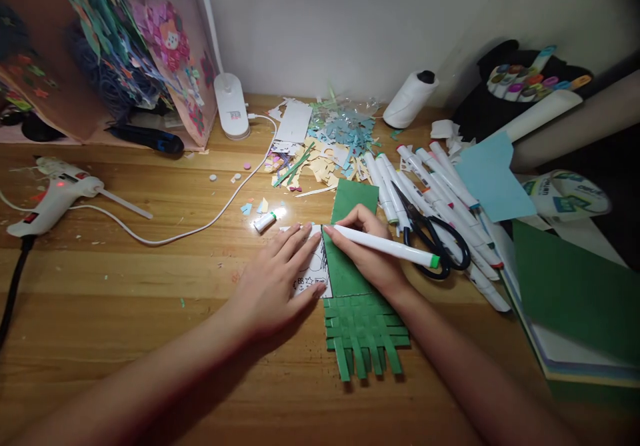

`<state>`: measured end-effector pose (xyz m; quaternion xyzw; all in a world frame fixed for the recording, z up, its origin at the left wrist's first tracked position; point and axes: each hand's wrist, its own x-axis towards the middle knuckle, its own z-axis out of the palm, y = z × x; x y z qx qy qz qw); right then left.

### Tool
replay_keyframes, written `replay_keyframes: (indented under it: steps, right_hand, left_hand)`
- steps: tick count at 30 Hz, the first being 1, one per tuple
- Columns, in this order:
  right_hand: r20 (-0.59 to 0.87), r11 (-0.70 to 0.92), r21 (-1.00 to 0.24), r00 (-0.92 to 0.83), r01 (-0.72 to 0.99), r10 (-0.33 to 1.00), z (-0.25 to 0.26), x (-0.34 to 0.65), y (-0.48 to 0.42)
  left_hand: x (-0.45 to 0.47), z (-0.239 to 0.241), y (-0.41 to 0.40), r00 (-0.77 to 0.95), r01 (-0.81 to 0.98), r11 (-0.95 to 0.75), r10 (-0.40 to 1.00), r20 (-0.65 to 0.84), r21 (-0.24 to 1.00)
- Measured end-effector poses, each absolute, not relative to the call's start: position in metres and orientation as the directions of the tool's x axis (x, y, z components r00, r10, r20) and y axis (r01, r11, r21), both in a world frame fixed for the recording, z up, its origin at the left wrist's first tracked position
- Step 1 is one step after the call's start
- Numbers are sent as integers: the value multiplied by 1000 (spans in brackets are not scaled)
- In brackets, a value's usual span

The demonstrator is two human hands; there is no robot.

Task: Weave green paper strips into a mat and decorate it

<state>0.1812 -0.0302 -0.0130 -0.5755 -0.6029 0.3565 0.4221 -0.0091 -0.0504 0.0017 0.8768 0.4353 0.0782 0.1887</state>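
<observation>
My left hand [275,279] lies flat with fingers stretched out on a small white card with black line drawings [316,274], pressing it to the wooden desk. My right hand [367,249] is closed round a white marker with a green end [395,249], its tip at the card's top right corner. Under my right hand lies a green paper piece [357,293], woven into strips at its near end. The marker's white cap [264,221] lies just beyond my left fingers.
Black scissors [433,239] rest on several white markers [440,186] to the right. Green and blue paper sheets [575,286] lie further right. Paper scraps [330,143], a thread spool [410,99], a lamp base [231,106] and a glue gun [55,193] surround the desk.
</observation>
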Motion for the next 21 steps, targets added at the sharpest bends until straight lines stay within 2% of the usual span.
replay_keyframes:
  steps: [8,21]
  right_hand:
    - [127,86,-888,62,451,990,-13,182,-29]
    - [120,90,-876,33,474,992,-12,182,-29]
  left_hand:
    - [-9,0,-51,609,737,-553,793,-29,388]
    - [-9,-1,-51,614,735,-569,789,-7,369]
